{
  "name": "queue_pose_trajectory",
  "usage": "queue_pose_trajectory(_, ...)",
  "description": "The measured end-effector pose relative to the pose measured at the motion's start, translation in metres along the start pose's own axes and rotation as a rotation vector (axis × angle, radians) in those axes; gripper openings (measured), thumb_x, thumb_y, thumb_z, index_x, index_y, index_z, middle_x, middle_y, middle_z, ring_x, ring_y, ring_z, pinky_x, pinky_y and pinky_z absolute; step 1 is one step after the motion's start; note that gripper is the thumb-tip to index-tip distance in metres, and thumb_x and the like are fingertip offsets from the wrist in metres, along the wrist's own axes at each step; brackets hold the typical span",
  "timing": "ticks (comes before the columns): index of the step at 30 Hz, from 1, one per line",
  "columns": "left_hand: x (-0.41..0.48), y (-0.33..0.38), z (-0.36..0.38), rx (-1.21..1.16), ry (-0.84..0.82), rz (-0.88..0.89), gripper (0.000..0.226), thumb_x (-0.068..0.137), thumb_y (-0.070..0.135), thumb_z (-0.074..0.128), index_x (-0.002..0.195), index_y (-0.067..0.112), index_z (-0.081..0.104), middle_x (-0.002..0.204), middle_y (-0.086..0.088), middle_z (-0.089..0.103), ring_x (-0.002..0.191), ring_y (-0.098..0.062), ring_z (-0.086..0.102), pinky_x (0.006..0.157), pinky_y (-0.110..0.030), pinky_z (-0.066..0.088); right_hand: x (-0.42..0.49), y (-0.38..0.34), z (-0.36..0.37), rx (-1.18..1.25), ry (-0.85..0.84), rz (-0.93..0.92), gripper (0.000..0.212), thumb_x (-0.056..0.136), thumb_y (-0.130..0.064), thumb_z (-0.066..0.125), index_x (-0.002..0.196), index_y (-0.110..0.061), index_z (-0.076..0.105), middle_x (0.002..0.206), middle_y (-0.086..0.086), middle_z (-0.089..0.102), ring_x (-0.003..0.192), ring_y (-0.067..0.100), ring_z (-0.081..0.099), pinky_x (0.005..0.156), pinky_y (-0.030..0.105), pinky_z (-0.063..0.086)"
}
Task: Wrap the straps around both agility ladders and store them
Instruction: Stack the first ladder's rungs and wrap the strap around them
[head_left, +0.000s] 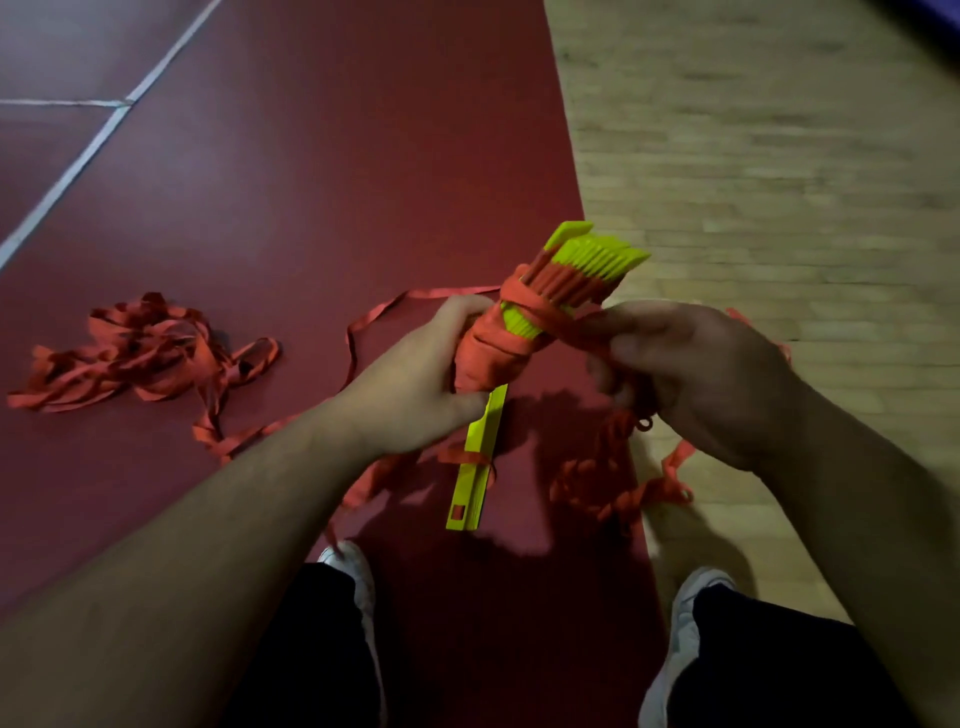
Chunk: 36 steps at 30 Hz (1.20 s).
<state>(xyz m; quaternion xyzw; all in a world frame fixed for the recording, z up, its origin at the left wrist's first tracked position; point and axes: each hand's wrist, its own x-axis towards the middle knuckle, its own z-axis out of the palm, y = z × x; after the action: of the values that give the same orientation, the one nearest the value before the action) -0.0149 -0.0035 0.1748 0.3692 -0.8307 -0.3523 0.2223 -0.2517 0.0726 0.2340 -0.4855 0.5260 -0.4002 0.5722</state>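
**Winding the strap onto the first ladder bundle**

I have the left hand (415, 379) closed firmly round the lower part of the bundle of yellow-green rungs (587, 260), thumb underneath and fingers over the turns already laid. It holds the bundle in the air in front of me, tilted up and away to the right. The right hand (696, 374) is blurred, but its fingers look curled round the orange strap (493, 348), which runs taut from the bundle into that fist.

One stray rung (475, 467) hangs below the left hand, out of line with the rest and caught by a single loop of strap. A heap of loose strap (135, 343) lies well to the left on the red court floor (311, 182); more is tangled beneath the right hand, near the edge of the wooden floor (779, 156). I cannot tell whether any of it belongs to the second ladder.

To do this turn well, I would hold tension with the right hand and lay each pass flat beside the last. I would also draw the hanging rung up into the stack before covering it. The heap at left could knot, so I would feed it slowly.
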Motion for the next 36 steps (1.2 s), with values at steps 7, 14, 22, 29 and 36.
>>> queue_pose_trajectory(7, 0.002, 0.005, 0.001, -0.118, 0.03, -0.013, 0.061, 0.078, 0.04, 0.075, 0.13, 0.036, 0.042, 0.115, 0.023, 0.058, 0.106, 0.001, 0.058, 0.091, -0.022, 0.046, 0.0, 0.001, 0.001, -0.699, 0.169, -0.125, 0.018, 0.083, -0.033, 0.077, 0.083, -0.044, 0.063, 0.076, -0.029, 0.067, 0.071, -0.007, 0.063, 0.059, 0.009, 0.041)
queue_pose_trajectory(14, 0.002, 0.004, 0.009, -0.373, 0.072, -0.094, 0.055, 0.084, 0.06, 0.061, 0.132, 0.033, 0.052, 0.106, 0.009, 0.066, 0.096, -0.017, 0.062, 0.092, -0.05, 0.049, 0.001, 0.0, -0.002, -0.487, 0.193, -0.177, 0.041, 0.084, -0.069, 0.056, 0.076, -0.029, 0.058, 0.063, -0.007, 0.057, 0.055, 0.005, 0.05, 0.057, 0.025, 0.041)
queue_pose_trajectory(22, 0.0, 0.006, 0.012, -0.585, 0.082, -0.196, 0.057, 0.082, 0.059, 0.062, 0.127, 0.025, 0.056, 0.106, 0.008, 0.069, 0.098, -0.011, 0.063, 0.09, -0.038, 0.049, 0.004, 0.002, -0.002, -0.514, 0.279, -0.309, 0.012, 0.081, -0.038, 0.08, 0.075, -0.029, 0.074, 0.069, -0.006, 0.07, 0.064, 0.009, 0.064, 0.062, 0.027, 0.048)
queue_pose_trajectory(29, 0.0, 0.025, 0.011, -0.955, 0.059, -0.282, 0.04, 0.089, 0.032, 0.052, 0.114, 0.002, 0.057, 0.084, -0.021, 0.063, 0.07, -0.029, 0.064, 0.066, -0.035, 0.054, 0.006, -0.002, -0.005, -0.201, 0.266, -0.288, 0.019, 0.087, -0.039, 0.065, 0.075, -0.025, 0.068, 0.07, 0.007, 0.071, 0.064, 0.045, 0.058, 0.062, 0.05, 0.047)
queue_pose_trajectory(36, 0.001, 0.031, 0.009, -1.002, -0.002, -0.257, 0.08, 0.077, 0.055, 0.076, 0.115, -0.008, 0.045, 0.083, -0.031, 0.056, 0.06, -0.032, 0.063, 0.058, -0.039, 0.055, 0.01, -0.004, -0.002, -0.142, 0.312, -0.196, 0.015, 0.082, -0.04, 0.06, 0.068, -0.033, 0.062, 0.055, -0.003, 0.052, 0.05, 0.012, 0.045, 0.053, 0.028, 0.035)
